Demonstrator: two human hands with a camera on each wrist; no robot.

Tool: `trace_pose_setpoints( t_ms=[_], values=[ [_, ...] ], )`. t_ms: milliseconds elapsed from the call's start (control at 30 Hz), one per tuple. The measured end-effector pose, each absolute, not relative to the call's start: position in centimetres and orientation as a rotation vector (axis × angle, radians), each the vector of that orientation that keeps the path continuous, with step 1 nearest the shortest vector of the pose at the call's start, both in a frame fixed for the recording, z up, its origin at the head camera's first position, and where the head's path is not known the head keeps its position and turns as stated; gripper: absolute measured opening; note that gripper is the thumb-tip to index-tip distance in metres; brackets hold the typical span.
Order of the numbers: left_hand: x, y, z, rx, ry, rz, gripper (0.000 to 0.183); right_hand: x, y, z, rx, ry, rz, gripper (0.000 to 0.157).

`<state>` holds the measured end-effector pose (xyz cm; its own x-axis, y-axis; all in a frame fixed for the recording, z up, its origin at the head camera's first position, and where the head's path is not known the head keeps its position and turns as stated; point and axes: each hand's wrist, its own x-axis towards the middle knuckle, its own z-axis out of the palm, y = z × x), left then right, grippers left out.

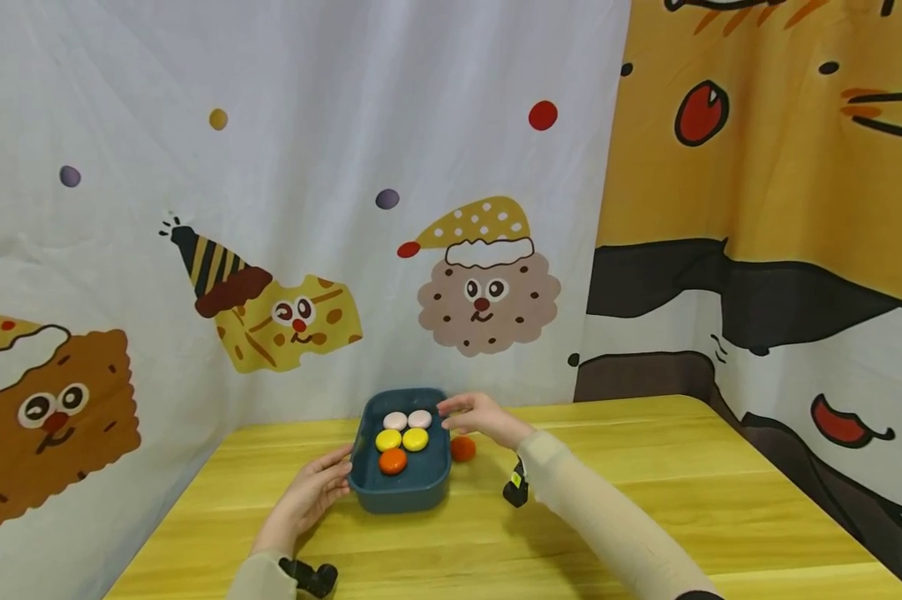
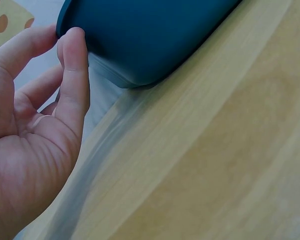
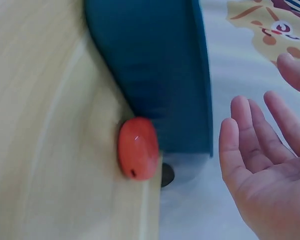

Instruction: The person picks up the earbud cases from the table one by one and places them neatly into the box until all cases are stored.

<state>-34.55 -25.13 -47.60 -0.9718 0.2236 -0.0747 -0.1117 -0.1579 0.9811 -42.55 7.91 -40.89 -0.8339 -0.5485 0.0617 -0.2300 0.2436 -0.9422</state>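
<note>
A dark blue rectangular tub (image 1: 402,501) holds several glossy round pieces: two pale pink ones (image 1: 419,419), two yellow ones (image 1: 415,440) and an orange one (image 1: 393,462). My left hand (image 1: 312,496) is at the tub's left side; in the left wrist view its fingertips touch the outer wall (image 2: 140,45) near the rim. On the table, just right of the tub, lies an orange-red round piece (image 1: 463,448), with a small dark spot showing in the right wrist view. My right hand (image 1: 484,418) hovers by the tub's right rim, fingers loosely extended and holding nothing.
The tub stands on a yellow wood-grain table (image 1: 608,475), towards its back edge. Behind it hangs a white curtain (image 1: 308,167) printed with cartoon food. A second cartoon cloth (image 1: 781,192) hangs along the right side.
</note>
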Motion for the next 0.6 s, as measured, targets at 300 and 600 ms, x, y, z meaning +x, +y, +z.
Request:
trace_pose_setpoints(
  t_ms=[300,600],
  values=[
    [-34.5,-25.2,-47.8,0.138,1.871,2.235,0.067,-43.2,9.8,-43.5,-0.68,2.232,-1.696,0.044],
    [-34.6,-25.2,-47.9,0.122,1.879,2.24,0.067,-43.5,10.7,-45.6,-0.619,2.25,-1.718,0.057]
  ],
)
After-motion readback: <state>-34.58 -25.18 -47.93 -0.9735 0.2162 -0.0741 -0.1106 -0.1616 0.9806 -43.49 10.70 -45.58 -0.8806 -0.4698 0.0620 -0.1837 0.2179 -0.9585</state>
